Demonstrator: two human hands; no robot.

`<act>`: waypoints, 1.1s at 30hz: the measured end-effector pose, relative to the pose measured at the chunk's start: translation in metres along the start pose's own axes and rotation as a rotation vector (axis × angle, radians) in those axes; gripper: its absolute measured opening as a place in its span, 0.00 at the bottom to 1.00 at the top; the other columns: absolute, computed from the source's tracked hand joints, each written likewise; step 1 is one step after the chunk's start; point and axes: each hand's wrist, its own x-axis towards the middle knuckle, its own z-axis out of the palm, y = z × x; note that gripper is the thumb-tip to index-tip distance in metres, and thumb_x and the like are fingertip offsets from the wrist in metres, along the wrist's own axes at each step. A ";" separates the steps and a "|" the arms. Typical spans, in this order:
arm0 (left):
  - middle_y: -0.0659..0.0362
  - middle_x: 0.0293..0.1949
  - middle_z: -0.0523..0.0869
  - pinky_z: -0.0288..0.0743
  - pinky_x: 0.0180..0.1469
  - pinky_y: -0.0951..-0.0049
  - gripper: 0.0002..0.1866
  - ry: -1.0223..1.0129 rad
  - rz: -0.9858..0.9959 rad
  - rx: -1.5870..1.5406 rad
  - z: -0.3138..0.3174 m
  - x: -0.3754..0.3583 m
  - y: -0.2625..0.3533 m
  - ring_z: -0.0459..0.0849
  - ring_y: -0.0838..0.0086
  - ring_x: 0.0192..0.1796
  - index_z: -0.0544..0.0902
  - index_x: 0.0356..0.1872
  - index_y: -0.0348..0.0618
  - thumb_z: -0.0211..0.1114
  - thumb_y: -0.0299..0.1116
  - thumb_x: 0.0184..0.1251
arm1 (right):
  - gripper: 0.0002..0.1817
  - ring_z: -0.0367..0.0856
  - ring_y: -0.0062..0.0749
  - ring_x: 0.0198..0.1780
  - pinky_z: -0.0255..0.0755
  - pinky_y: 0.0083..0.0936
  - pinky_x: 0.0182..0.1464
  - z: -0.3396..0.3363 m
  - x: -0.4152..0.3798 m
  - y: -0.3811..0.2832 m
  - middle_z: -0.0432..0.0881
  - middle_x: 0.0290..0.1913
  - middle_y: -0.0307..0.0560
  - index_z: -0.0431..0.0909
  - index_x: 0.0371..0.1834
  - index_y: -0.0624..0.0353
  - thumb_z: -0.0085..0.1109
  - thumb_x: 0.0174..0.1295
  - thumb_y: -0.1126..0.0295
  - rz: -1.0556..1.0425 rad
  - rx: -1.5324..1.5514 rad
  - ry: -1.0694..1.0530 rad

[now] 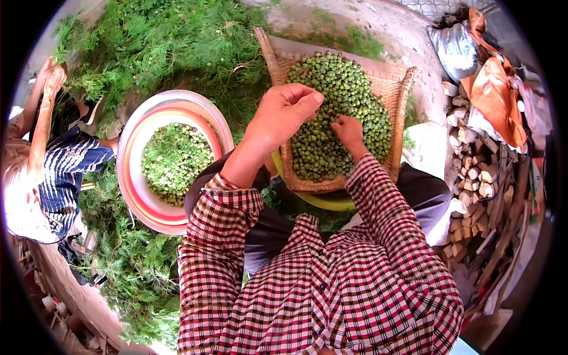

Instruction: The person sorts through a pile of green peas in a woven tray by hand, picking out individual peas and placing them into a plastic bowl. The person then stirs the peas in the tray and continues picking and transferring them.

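Observation:
A woven wicker scoop basket (404, 97) sits in front of me, heaped with small round green cones (331, 83). Above its left side is my left hand (283, 115), thumb and fingers pinched together; whatever is between them is too small to make out. My right hand (349, 131) is low over the middle of the heap with its fingers curled in at the cones. What it grips, if anything, is hidden. Part of a yellow-green basin (325, 202) shows beneath the basket's near edge.
To the left stands a basin (126, 177) with a red-rimmed inner bowl of green cones and sprigs. Cut evergreen branches (177, 35) cover the ground. At far left, another person's hands (53, 77) hold a sprig. Chopped firewood (473, 177) and bags (497, 100) line the right.

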 end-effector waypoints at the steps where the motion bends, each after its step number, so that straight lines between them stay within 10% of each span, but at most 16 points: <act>1: 0.62 0.32 0.82 0.72 0.36 0.80 0.12 0.002 0.001 0.002 0.000 0.000 0.000 0.79 0.81 0.32 0.80 0.38 0.38 0.60 0.37 0.62 | 0.13 0.79 0.35 0.24 0.73 0.32 0.31 -0.001 -0.002 0.008 0.79 0.22 0.47 0.77 0.23 0.60 0.60 0.51 0.60 0.131 0.183 -0.001; 6: 0.63 0.32 0.82 0.72 0.36 0.81 0.12 -0.013 0.003 0.020 0.002 0.001 -0.003 0.78 0.81 0.32 0.80 0.38 0.38 0.59 0.37 0.63 | 0.17 0.78 0.23 0.17 0.72 0.23 0.25 -0.029 -0.021 0.009 0.76 0.16 0.42 0.74 0.18 0.63 0.57 0.53 0.59 0.271 0.421 -0.003; 25: 0.64 0.29 0.81 0.72 0.36 0.81 0.12 -0.024 -0.013 0.058 0.002 0.001 -0.005 0.77 0.83 0.32 0.80 0.36 0.37 0.61 0.37 0.62 | 0.09 0.77 0.47 0.29 0.72 0.39 0.36 0.015 -0.025 -0.001 0.79 0.25 0.54 0.77 0.28 0.63 0.58 0.48 0.67 -0.079 0.043 -0.030; 33: 0.62 0.33 0.81 0.71 0.36 0.81 0.15 -0.043 0.057 0.279 0.026 0.005 -0.042 0.76 0.82 0.32 0.78 0.42 0.35 0.62 0.34 0.58 | 0.05 0.63 0.13 0.17 0.58 0.13 0.20 -0.079 -0.060 -0.050 0.69 0.18 0.32 0.72 0.22 0.59 0.54 0.52 0.71 0.191 1.090 -0.267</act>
